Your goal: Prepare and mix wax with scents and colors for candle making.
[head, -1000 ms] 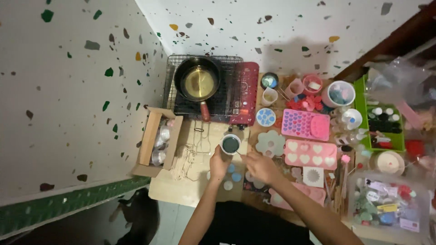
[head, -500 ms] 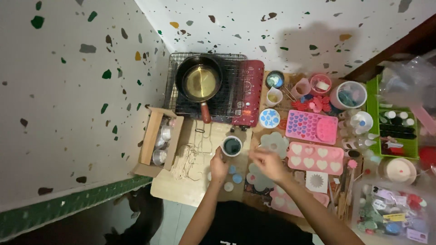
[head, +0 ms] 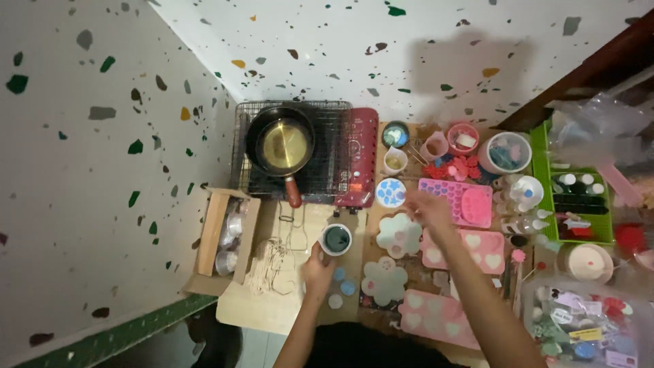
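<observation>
The person's left hand (head: 317, 264) is wrapped around a small white cup (head: 336, 239) filled with dark teal liquid, fingers curled against its lower side, holding it upright. The cup sits just below the red portable stove (head: 357, 163), near that stove's lower right corner, over a pale wooden board (head: 272, 307). Below the cup, a few small round discs (head: 343, 287) in blue and white lie on the board beside the left wrist.

The right hand (head: 426, 206) reaches out to the right of the stove, hovering over the top edge of a pale flower-shaped mould (head: 398, 235) and just beside a round blue-and-white mould (head: 390, 193). Motion blurs the hand, so whether its fingers grip anything cannot be told; they look loosely spread.

On the stove's wire grille sits a black frying pan (head: 281, 142) with a yellowish inside, its red-tipped handle pointing down toward the cup. Left of the stove's lower edge stands an open cardboard box (head: 219, 238) holding small metal tins, and a tangle of thin wicks (head: 269, 262) lies between that box and the cup. Farther right of the stove lie pink heart moulds (head: 463, 247), a pink rectangular mould (head: 455, 201) and a green tray (head: 541, 191) of small bottles.
</observation>
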